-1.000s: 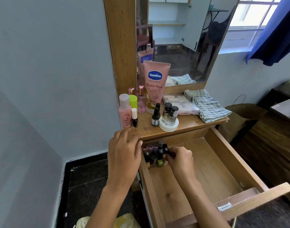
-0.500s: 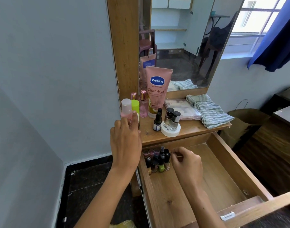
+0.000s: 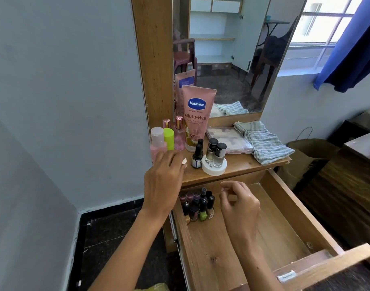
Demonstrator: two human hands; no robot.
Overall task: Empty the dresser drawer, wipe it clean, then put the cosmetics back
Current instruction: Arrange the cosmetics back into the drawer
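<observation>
Since a second earlier, the left hand (image 3: 166, 181) had risen from the dresser edge, gripping a white-capped bottle (image 3: 183, 161); nail-polish bottles (image 3: 197, 204) already sat in the drawer (image 3: 289, 208); the right hand (image 3: 239, 203) hovered loosely curled, empty. Most cosmetics remained above.

A: What is the drawer (image 3: 289, 208) made of?
B: Light wood-grain board, matt, with a visible knot; the table (image 3: 238, 168) top shows the same finish, slightly warmer.

A: And the containers?
B: The Vaseline tube (image 3: 197, 114) is soft pink plastic with a satin sheen. The nail polish bottles (image 3: 197, 206) look like glossy glass with black plastic caps. The white jar lid (image 3: 214, 168) is smooth plastic.

A: Any textile?
B: The striped cloth (image 3: 264, 141) is woven and rough. The mirror (image 3: 232, 55) is glossy glass in a matt wooden frame.
</observation>
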